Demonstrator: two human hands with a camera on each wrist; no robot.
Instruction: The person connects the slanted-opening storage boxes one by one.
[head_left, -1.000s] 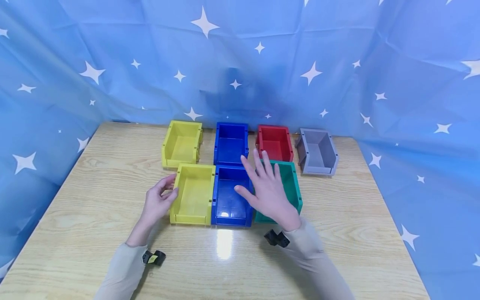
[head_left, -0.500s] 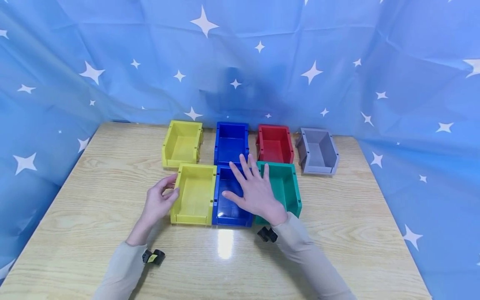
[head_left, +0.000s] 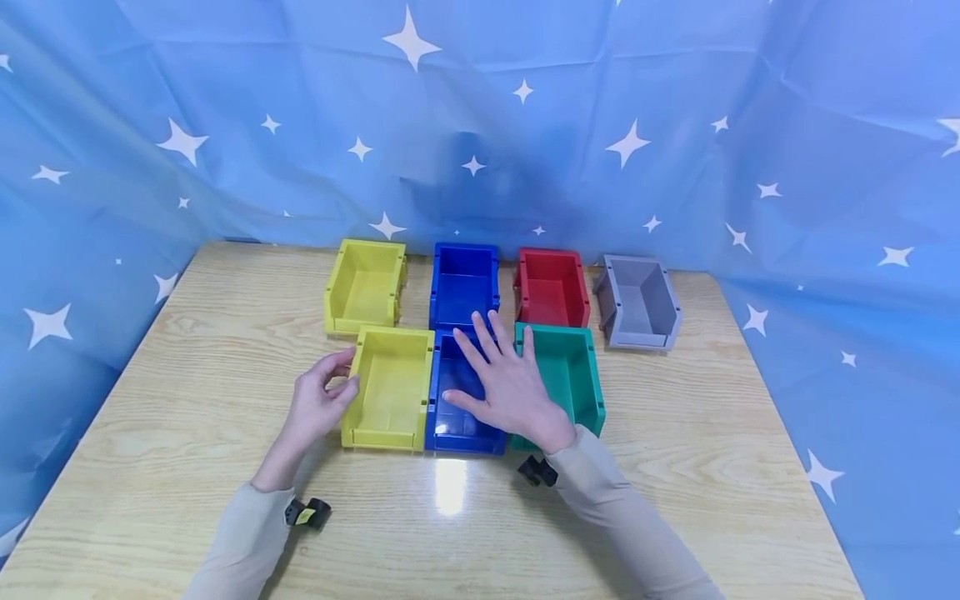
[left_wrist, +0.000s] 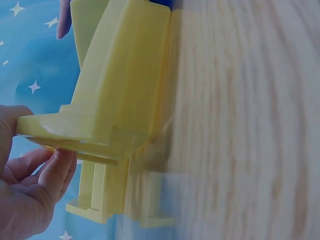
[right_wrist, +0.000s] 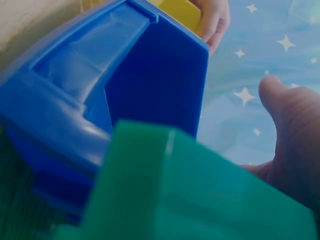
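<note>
Head view: Left hand [head_left: 322, 396], left of centre, pinches the left rim of a glossy yellow rectangular plastic bin [head_left: 386, 439], fingers curled. Right hand [head_left: 512, 392], centre, palm down, 5 fingers spread, has hold of nothing; lies over a dark blue plastic bin [head_left: 467, 444], contact unclear. Green plastic bin [head_left: 573, 375] right of it. These 3 bins form the near row, mid-frame. Behind, 4 more: small yellow bin [head_left: 365, 287], small blue bin [head_left: 463, 287], red bin [head_left: 553, 287], grey bin [head_left: 645, 308] at far right. Pale wood-grain table [head_left: 150, 417]; blue star-printed cloth [head_left: 480, 92] across top.

Left wrist view: thumb at left edge above the near yellow bin's rim, fingers bent beneath. Table fills the right half.

Right wrist view: blue bin upper left; green bin blurred, bottom centre; right thumb extended at right edge.
</note>
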